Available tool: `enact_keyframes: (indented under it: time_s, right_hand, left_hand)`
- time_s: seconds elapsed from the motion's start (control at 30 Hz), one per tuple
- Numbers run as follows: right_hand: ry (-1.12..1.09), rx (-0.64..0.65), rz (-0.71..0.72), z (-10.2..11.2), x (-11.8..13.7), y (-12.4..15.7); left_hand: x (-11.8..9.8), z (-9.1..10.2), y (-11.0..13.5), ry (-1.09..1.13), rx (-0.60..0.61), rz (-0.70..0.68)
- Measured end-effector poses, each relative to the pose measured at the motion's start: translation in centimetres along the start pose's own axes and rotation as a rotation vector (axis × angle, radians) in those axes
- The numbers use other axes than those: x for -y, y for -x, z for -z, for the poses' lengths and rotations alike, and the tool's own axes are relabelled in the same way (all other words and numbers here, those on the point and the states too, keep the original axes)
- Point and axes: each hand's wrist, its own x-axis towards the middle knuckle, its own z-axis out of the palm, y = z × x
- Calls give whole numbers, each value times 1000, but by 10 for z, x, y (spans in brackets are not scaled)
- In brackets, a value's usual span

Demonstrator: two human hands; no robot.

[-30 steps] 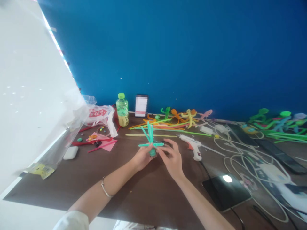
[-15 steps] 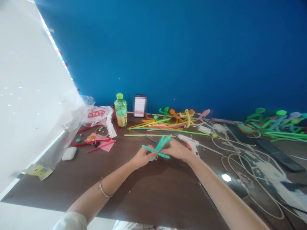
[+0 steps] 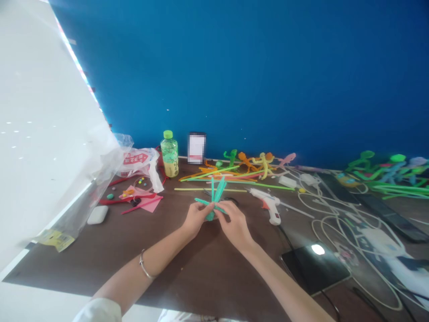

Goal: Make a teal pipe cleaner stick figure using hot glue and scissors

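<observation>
Teal pipe cleaners point(image 3: 219, 191), bunched and crossed, are pinched between both hands above the middle of the table. My left hand point(image 3: 197, 218) is closed on their left side, thumb and fingers at the crossing. My right hand point(image 3: 233, 220) pinches the same bunch from the right, its fingertips close to the left thumb. Several strands stand upward from the grip, one points left, and a rounded teal part shows below. Partly hidden behind the bunch lie scissors point(image 3: 231, 200), of which a dark handle shows.
A white glue gun point(image 3: 270, 205) lies right of my hands, near a black tablet point(image 3: 315, 268) and tangled white cables. Behind are loose pipe cleaners point(image 3: 217, 179), small pipe-cleaner figures point(image 3: 264, 164), a bottle point(image 3: 170, 156) and a propped phone point(image 3: 196, 148). A white case point(image 3: 98, 215) is left.
My right hand has come down and leftward, closer to my left hand. The teal strands have turned more upright and spread apart. The glue gun and tablet are now less covered by my right arm.
</observation>
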Motion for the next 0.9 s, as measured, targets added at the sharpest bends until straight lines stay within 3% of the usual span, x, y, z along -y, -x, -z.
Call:
enact_keyframes:
  time_s: [0.27,0.5,0.57,0.7,0.8,0.9]
  right_hand:
    - [8,43,101,13,-13,9]
    - [115,244,305,25,-18,9]
    - [-11,209,200,26,-13,8]
    - [-420,89,-292,24,0,5]
    - [-750,118,-642,22,2,2]
    - [-996,195,-877,21,-1,-1]
  left_hand:
    - [-4,-1,0,21,74,112]
    - [-6,0,1,-10,159,173]
    - [-5,0,1,-35,139,113]
    - [-5,0,1,-196,102,-46]
    - [-5,1,1,-301,83,-127]
    - [-5,2,2,-363,79,-170]
